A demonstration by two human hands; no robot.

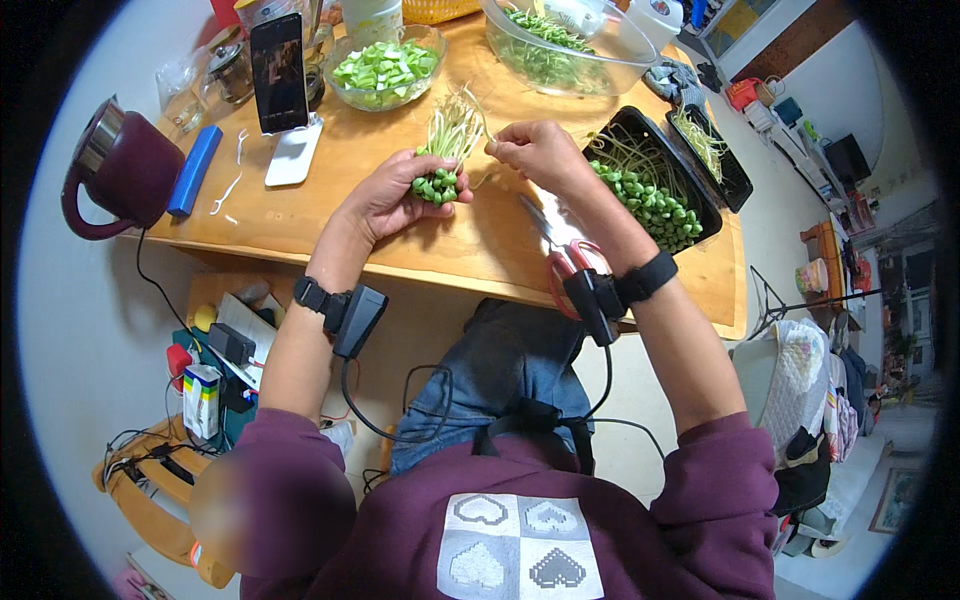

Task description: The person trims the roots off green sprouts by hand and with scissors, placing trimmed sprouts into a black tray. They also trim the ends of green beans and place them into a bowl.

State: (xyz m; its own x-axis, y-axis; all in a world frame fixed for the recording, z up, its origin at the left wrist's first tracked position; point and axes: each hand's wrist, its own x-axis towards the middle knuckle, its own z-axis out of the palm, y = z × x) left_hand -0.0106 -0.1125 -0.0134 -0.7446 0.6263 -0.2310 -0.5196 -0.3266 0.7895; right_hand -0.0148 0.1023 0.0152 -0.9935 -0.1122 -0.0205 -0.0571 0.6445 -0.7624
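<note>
A bunch of green sprouts [455, 139] lies in my left hand [397, 191], leafy heads towards me and pale stems pointing away. My right hand [541, 154] pinches a thin sprout stem [489, 124] by its end, just right of the bunch. Under my right forearm lie red-handled scissors [566, 255], blades pointing away and handles partly covered by the wrist device. To the right, a black plastic tray [709, 214] holds more sprouts [652, 206] with green leaves. A second, narrower black tray [739, 184] beside it holds pale stems [699, 139].
A glass bowl of chopped green pieces [386, 71] and a clear plastic basin [630, 71] with greens stand at the back. A phone [279, 75] on a white stand [295, 154], a blue box [195, 171] and a maroon kettle [131, 169] are left. The wooden table's front edge [465, 279] curves before me.
</note>
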